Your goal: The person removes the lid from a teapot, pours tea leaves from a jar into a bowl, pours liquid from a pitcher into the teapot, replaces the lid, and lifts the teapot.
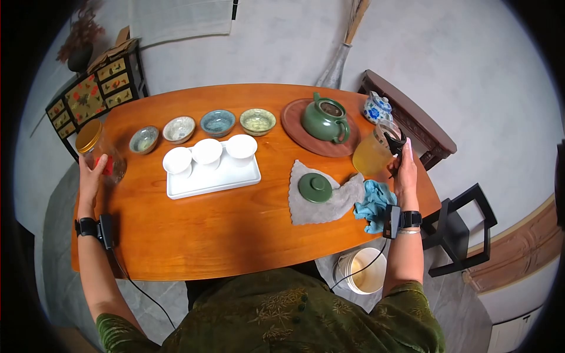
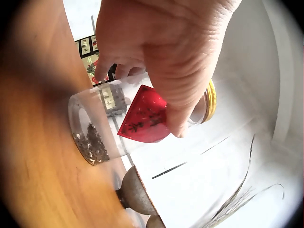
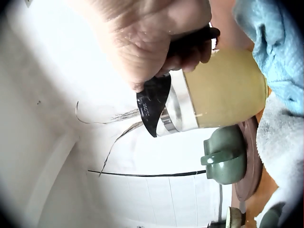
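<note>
My left hand [image 1: 93, 179] grips a clear jar [image 2: 111, 128] with a gold lid [image 1: 88, 136] and a red label [image 2: 145, 116]. Dark loose tea leaves [image 2: 92, 145] lie at the jar's bottom. The thumb presses the label side; the fingers reach round the far side. At the table's right, my right hand [image 1: 406, 173] holds the black handle [image 3: 190, 42] of a glass pitcher [image 1: 372, 154] full of yellow liquid. Left of the pitcher, a green teapot [image 1: 323, 120] without its lid stands on a round reddish-brown tray [image 1: 292, 129].
Four-bowl row aside, a grey cloth [image 1: 300, 215] bears the green teapot lid [image 1: 315, 187], beside a blue cloth [image 1: 374, 206]. Three white cups [image 1: 207, 153] stand on a white tray [image 1: 215, 187], with several small bowls [image 1: 218, 122] behind. A bucket [image 1: 368, 270] stands below the table.
</note>
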Demonstrator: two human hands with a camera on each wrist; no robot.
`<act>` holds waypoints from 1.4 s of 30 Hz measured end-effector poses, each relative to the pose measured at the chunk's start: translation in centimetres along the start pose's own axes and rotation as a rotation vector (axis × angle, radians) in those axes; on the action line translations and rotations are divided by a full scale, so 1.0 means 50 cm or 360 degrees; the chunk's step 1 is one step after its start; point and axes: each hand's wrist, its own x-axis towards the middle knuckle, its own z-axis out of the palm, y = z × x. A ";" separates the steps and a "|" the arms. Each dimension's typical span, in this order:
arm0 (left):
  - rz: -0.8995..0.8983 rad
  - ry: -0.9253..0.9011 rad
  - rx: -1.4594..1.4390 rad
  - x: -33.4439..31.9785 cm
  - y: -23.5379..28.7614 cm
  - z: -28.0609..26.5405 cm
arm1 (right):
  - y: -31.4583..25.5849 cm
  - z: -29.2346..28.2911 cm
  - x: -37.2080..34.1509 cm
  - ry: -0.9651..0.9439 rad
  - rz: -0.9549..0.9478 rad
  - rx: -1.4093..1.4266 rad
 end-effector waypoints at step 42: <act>-0.0020 -0.1410 -0.0637 -0.233 0.325 0.456 | -0.253 0.165 0.127 -0.0312 -0.0175 -0.0611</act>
